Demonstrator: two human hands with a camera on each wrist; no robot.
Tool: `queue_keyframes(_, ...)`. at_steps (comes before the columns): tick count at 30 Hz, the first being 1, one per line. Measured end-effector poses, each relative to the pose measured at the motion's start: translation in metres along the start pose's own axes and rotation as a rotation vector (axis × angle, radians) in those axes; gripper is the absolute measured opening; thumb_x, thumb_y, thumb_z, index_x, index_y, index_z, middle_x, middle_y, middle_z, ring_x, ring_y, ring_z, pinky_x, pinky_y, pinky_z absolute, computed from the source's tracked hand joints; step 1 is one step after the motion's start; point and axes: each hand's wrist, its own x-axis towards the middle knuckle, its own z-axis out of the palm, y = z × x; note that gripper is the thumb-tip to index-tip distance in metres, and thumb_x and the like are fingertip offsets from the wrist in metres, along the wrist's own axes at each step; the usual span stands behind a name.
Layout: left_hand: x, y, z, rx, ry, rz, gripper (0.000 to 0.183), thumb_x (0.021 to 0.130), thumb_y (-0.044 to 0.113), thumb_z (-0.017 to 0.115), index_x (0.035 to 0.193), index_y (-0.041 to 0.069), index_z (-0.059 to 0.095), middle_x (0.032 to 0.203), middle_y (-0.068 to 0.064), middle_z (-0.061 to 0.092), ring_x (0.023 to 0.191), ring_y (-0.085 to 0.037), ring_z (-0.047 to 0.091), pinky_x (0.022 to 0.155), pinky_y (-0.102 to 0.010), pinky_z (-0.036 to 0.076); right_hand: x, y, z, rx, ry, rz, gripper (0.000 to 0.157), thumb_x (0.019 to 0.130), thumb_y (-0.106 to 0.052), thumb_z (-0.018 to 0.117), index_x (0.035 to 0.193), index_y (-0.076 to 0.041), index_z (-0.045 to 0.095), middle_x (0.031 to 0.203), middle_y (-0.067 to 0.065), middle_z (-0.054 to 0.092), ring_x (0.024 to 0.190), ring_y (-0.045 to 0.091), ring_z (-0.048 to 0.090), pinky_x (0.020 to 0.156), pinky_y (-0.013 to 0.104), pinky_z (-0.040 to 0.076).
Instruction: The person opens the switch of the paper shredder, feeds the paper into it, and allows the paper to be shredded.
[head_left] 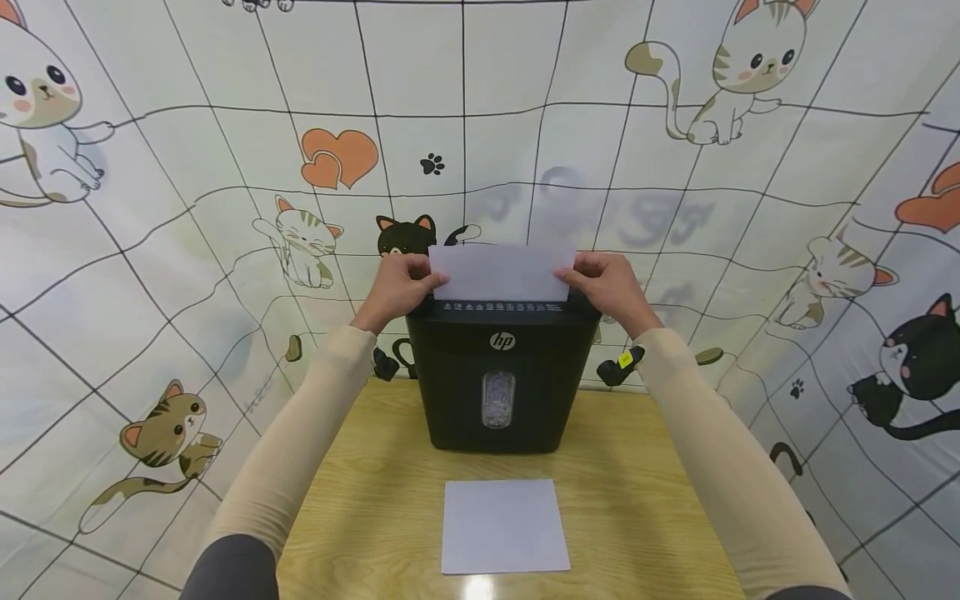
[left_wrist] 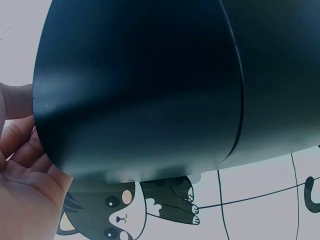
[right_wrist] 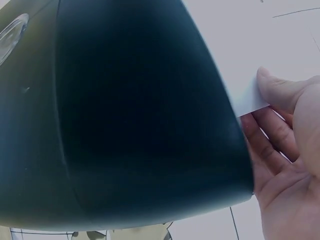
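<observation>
A black HP paper shredder [head_left: 457,375] stands upright on the table, with shreds showing in its small front window [head_left: 498,400]. A white sheet of paper [head_left: 501,273] stands upright at the slot in its top, the lower edge hidden there. The left hand [head_left: 401,287] pinches the sheet's left edge between thumb and fingers. On the opposite edge, the right hand [head_left: 606,287] pinches it the same way; the right wrist view shows that thumb flat on the paper [right_wrist: 247,95]. In the left wrist view the shredder's side [left_wrist: 140,100] covers part of the left hand [left_wrist: 30,185].
In front of the shredder, more white paper [head_left: 505,527] lies flat on the wooden table [head_left: 375,500]; whether it is one sheet or a stack I cannot tell. A cat-printed cloth [head_left: 480,150] hangs behind and at both sides, close to the shredder's back.
</observation>
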Motion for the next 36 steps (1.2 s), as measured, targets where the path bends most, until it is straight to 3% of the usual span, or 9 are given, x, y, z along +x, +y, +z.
queue_keyframes(1, 0.000, -0.001, 0.000, 0.008, -0.008, 0.005, 0.021, 0.093, 0.024, 0.077, 0.082, 0.006, 0.073, 0.068, -0.004, 0.064, 0.070, -0.020, 0.052, 0.067, -0.036, 0.040, -0.001, 0.001, 0.000, -0.003, -0.004, -0.001, 0.040, 0.094, -0.050, 0.071, 0.103, -0.012, 0.075, 0.102, 0.012, 0.073, 0.091, 0.024, 0.059, 0.084, 0.040, 0.045)
queue_keyframes(4, 0.001, -0.004, 0.001, 0.024, -0.014, 0.023, 0.023, 0.093, 0.023, 0.077, 0.078, 0.007, 0.069, 0.066, -0.002, 0.059, 0.067, -0.021, 0.050, 0.063, -0.033, 0.038, -0.003, 0.003, 0.001, -0.020, -0.012, -0.015, 0.040, 0.095, -0.050, 0.070, 0.096, -0.010, 0.074, 0.094, 0.013, 0.071, 0.086, 0.027, 0.055, 0.078, 0.040, 0.043)
queue_keyframes(11, 0.000, -0.004, -0.001, -0.009, -0.021, -0.010, 0.020, 0.093, 0.028, 0.076, 0.087, 0.010, 0.071, 0.075, -0.003, 0.067, 0.072, -0.019, 0.056, 0.068, -0.032, 0.044, -0.004, 0.006, 0.001, -0.036, -0.018, -0.038, 0.045, 0.093, -0.054, 0.070, 0.091, -0.009, 0.069, 0.092, 0.012, 0.070, 0.086, 0.026, 0.055, 0.078, 0.041, 0.043)
queue_keyframes(17, -0.003, -0.001, -0.001, -0.045, -0.057, -0.041, 0.026, 0.093, 0.037, 0.077, 0.107, 0.015, 0.076, 0.099, -0.007, 0.075, 0.087, -0.019, 0.066, 0.078, -0.035, 0.050, -0.006, 0.008, -0.001, 0.009, -0.056, -0.029, 0.044, 0.091, -0.056, 0.072, 0.116, -0.020, 0.074, 0.117, 0.007, 0.073, 0.109, 0.022, 0.065, 0.099, 0.046, 0.050)
queue_keyframes(24, -0.004, 0.002, -0.003, -0.078, -0.114, -0.010, 0.040, 0.092, 0.036, 0.077, 0.124, 0.012, 0.072, 0.126, -0.008, 0.071, 0.108, -0.025, 0.070, 0.096, -0.044, 0.055, -0.006, 0.009, -0.005, 0.027, -0.114, -0.061, 0.055, 0.091, -0.056, 0.072, 0.134, -0.024, 0.066, 0.136, 0.005, 0.066, 0.126, 0.024, 0.060, 0.111, 0.050, 0.045)
queue_keyframes(29, -0.007, 0.004, -0.006, -0.061, -0.132, 0.013, 0.053, 0.091, 0.041, 0.077, 0.137, 0.018, 0.064, 0.143, -0.004, 0.061, 0.135, -0.024, 0.056, 0.114, -0.043, 0.044, -0.009, 0.006, -0.008, 0.035, -0.173, -0.054, 0.063, 0.090, -0.054, 0.074, 0.145, -0.028, 0.057, 0.151, 0.007, 0.053, 0.140, 0.032, 0.051, 0.114, 0.055, 0.041)
queue_keyframes(36, -0.015, 0.002, -0.009, 0.005, -0.144, 0.053, 0.070, 0.088, 0.049, 0.078, 0.150, 0.028, 0.051, 0.155, 0.001, 0.049, 0.145, -0.023, 0.044, 0.119, -0.046, 0.036, -0.017, 0.004, -0.010, -0.075, -0.207, -0.045, 0.075, 0.088, -0.058, 0.075, 0.153, -0.039, 0.043, 0.166, 0.004, 0.033, 0.151, 0.042, 0.034, 0.115, 0.066, 0.033)
